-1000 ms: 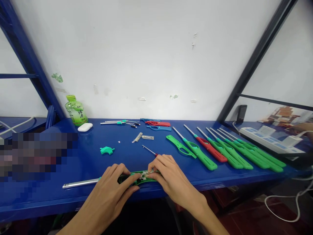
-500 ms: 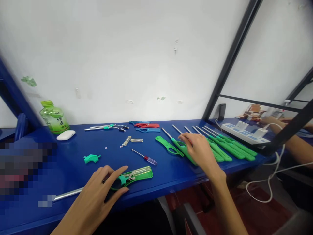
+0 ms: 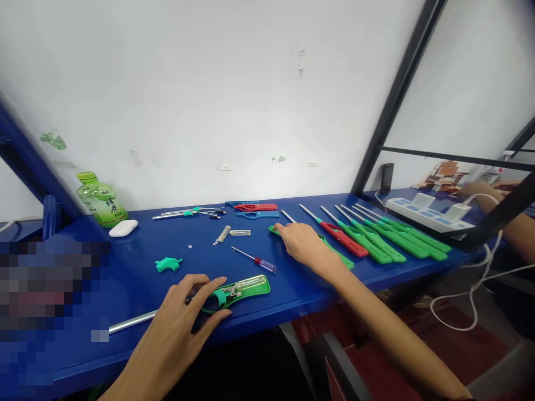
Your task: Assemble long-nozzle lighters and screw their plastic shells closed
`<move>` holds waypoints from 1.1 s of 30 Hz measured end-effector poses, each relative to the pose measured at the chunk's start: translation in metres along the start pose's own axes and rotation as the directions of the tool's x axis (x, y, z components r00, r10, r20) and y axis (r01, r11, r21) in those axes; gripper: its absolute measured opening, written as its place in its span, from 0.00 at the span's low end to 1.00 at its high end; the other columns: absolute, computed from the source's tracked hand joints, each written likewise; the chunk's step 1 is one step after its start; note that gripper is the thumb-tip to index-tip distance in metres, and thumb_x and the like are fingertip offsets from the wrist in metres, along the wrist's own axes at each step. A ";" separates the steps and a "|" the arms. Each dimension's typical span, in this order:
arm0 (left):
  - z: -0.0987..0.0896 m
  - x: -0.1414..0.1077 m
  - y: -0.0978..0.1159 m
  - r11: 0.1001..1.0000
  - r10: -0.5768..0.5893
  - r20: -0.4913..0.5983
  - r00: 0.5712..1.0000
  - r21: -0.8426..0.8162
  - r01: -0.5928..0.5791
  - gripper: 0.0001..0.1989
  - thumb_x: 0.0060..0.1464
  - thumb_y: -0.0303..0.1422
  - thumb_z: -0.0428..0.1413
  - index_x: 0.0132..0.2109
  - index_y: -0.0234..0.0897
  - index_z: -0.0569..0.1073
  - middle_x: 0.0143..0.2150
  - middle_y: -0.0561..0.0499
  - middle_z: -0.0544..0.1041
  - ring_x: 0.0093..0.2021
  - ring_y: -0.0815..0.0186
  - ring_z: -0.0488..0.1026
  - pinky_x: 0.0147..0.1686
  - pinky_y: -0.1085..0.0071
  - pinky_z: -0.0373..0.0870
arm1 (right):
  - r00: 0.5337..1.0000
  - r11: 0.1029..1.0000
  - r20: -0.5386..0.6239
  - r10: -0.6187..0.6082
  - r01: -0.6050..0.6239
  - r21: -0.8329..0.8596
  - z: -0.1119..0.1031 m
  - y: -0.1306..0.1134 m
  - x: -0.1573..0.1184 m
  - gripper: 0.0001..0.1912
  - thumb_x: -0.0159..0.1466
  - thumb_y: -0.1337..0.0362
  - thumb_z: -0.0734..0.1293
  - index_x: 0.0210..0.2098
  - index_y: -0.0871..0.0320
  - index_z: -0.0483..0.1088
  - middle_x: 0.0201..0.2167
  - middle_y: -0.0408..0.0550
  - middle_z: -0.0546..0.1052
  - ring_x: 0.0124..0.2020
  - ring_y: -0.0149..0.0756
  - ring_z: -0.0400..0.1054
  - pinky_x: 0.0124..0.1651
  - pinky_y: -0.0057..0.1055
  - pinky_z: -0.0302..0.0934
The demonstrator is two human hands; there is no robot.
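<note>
On the near edge of the blue table, my left hand [image 3: 190, 312] grips an opened green lighter [image 3: 259, 285] around its trigger area, between thumb and fingers. Its clear fuel tank shows at the right end, and its metal tube [image 3: 132, 322] sticks out to the left. My right hand [image 3: 307, 245] is closed over a loose green shell half [image 3: 272, 229]; most of that piece is hidden beneath the fingers. A teal trigger piece [image 3: 168, 264] lies beyond my left hand. Between the hands rests a screwdriver [image 3: 264, 264] with a clear purple handle.
Assembled long lighters, mostly green with one red [image 3: 345, 240], lie in a row at right. Clear fuel tanks [image 3: 239, 233], metal tubes with wires [image 3: 179, 214] and coloured shells [image 3: 259, 214] are farther back. A bottle [image 3: 102, 203], white case [image 3: 123, 228] and power strip [image 3: 430, 216] stand around.
My right hand has moved left from the row of lighters to the loose green shell half. The red lighter it covered now shows. My left hand keeps its grip.
</note>
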State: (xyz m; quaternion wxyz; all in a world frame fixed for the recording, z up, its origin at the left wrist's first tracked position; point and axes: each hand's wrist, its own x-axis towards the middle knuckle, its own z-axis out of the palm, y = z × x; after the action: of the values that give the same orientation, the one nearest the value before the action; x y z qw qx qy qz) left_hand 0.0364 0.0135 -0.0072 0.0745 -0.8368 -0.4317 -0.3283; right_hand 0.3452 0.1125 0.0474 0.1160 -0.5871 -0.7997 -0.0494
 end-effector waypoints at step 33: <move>-0.047 -0.007 0.000 0.980 -0.069 -0.214 0.974 -0.196 0.026 0.11 0.72 0.33 0.57 0.56 0.46 0.80 0.44 0.55 0.83 0.43 0.68 0.76 0.44 0.75 0.76 | 0.985 0.662 -0.172 0.004 0.127 0.738 -0.009 -0.071 -0.075 0.19 0.67 0.50 0.75 0.56 0.45 0.77 0.49 0.44 0.83 0.49 0.46 0.77 0.56 0.42 0.66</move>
State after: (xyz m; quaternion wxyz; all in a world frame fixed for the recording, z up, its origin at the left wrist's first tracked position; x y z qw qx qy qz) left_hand 0.0111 -0.0104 0.0246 0.0329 -0.7881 -0.4071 -0.4606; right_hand 0.3001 0.0190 0.0422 0.4078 -0.4547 -0.7571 0.2319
